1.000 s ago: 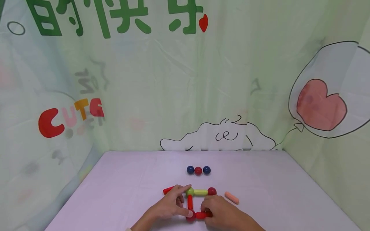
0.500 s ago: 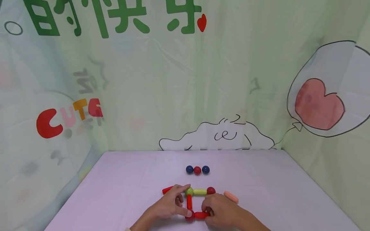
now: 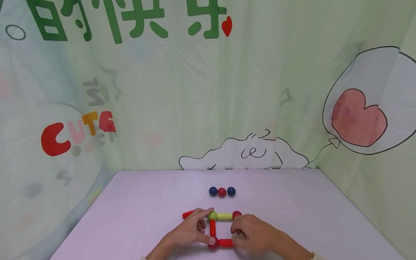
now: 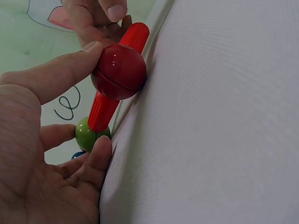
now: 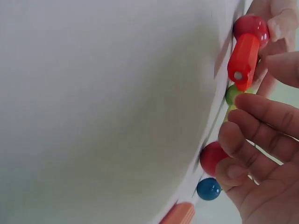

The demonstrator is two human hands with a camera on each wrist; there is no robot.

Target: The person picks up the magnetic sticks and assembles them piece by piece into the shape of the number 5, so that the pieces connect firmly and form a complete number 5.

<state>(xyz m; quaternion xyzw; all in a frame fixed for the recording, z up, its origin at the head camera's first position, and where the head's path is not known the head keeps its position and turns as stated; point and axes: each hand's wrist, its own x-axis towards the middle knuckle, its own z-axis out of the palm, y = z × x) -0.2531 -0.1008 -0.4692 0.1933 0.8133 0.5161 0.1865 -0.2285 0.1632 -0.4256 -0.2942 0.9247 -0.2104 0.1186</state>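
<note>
A three-sided frame of magnetic sticks and balls lies on the table. Its front red ball (image 3: 213, 246) and green ball (image 3: 212, 216) are joined by a red stick (image 3: 212, 227); a yellow-green stick (image 3: 225, 216) leads to a far red ball (image 3: 236, 214). My left hand (image 3: 190, 229) holds the frame, thumb on the front ball, fingers around the green one. From the front ball another red stick (image 3: 226, 243) points right, its metal-tipped end (image 5: 238, 75) bare. Beside that end is my right hand (image 3: 255, 233), fingers loosely bent, holding nothing.
Farther back on the white table (image 3: 146, 202) sit a blue ball (image 3: 212, 191), a red ball (image 3: 222, 192) and another blue ball (image 3: 231, 191). A loose red stick (image 3: 187, 214) lies behind my left hand. The right wrist view shows an orange-pink stick (image 5: 180, 213).
My right hand has let go of the front red stick and shifted slightly right, covering the orange-pink stick in the head view. The left hand has stayed put.
</note>
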